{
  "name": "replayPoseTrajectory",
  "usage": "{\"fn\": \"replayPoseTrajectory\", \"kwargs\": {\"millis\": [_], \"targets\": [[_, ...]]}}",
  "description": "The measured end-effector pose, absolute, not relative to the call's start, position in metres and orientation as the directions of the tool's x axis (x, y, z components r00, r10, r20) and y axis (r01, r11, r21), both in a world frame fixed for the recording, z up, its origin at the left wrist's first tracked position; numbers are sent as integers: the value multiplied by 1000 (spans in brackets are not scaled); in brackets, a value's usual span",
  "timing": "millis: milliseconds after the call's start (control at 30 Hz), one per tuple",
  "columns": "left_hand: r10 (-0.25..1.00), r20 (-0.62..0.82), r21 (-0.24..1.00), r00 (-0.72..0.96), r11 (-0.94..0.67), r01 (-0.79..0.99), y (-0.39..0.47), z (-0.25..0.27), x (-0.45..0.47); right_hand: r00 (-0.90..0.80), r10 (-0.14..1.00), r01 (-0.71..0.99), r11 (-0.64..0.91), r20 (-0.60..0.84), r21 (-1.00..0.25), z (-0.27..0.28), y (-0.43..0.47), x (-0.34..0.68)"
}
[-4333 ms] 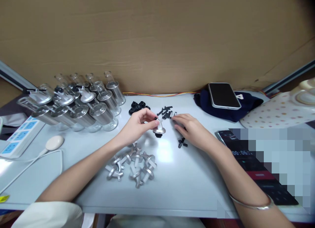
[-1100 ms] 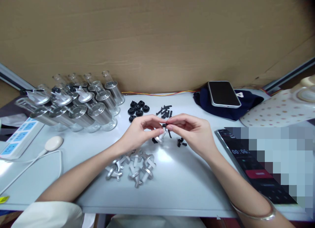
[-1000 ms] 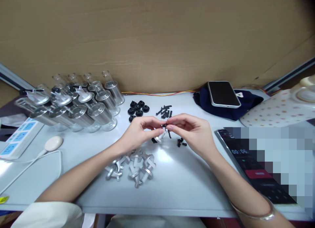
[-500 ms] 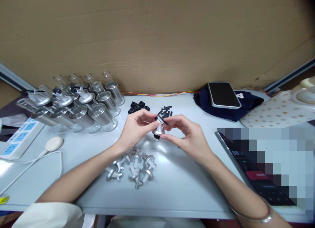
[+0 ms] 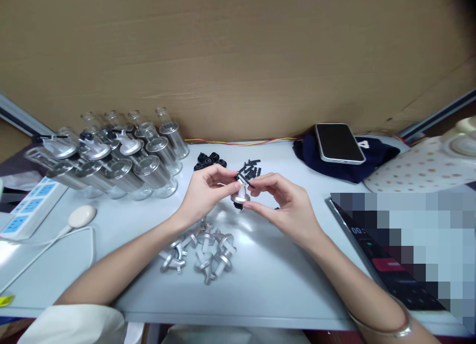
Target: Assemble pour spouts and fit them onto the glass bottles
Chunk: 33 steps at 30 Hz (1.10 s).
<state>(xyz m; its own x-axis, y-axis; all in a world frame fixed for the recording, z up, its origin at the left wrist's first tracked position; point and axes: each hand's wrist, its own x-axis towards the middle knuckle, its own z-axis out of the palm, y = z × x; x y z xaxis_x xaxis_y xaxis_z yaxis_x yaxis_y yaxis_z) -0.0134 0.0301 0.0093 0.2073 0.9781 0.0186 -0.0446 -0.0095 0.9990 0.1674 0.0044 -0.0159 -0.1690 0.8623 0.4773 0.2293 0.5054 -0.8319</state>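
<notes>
Between my two hands, above the middle of the table, is a silver pourer spout [image 5: 240,195] with a black stopper below and a black flap at its top. My left hand [image 5: 208,191] pinches its upper end between thumb and fingers. My right hand [image 5: 284,202] holds it from the other side, thumb at the silver base and fingertips by the black flap. Loose silver spouts [image 5: 206,250] lie in a pile nearer to me. Behind my hands are small black strips [image 5: 253,169] and a cluster of round black stoppers [image 5: 208,160].
Glass bottles with metal sleeves [image 5: 122,173] stand at the left, several topped with spouts. A power strip [image 5: 26,210] and a white round charger [image 5: 82,216] lie left. On the right are a phone [image 5: 339,143] on a dark blue cap [image 5: 308,150], a dotted bag [image 5: 416,165] and a tablet-like screen [image 5: 386,264].
Both hands keep their grip on the spout. The right hand and the spout have shifted very slightly; otherwise the scene looks the same.
</notes>
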Motion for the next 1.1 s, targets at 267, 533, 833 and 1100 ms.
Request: {"fn": "replayPoseTrajectory", "kwargs": {"millis": [267, 533, 833, 1100], "targets": [[982, -34, 997, 187, 47, -67, 31, 12, -13, -225, 814, 258, 579, 535, -773, -11, 6, 169], [977, -83, 992, 199, 99, -73, 30, 16, -13, -147, 883, 83, 461, 446, -884, -9, 5, 169], [979, -62, 996, 192, 74, -58, 28, 23, -14, -115, 884, -6, 456, 454, -890, -5, 3, 167], [981, -58, 996, 187, 70, -61, 30, 22, -14, -124, 883, 68, 462, 452, -884, -6, 4, 170]]}}
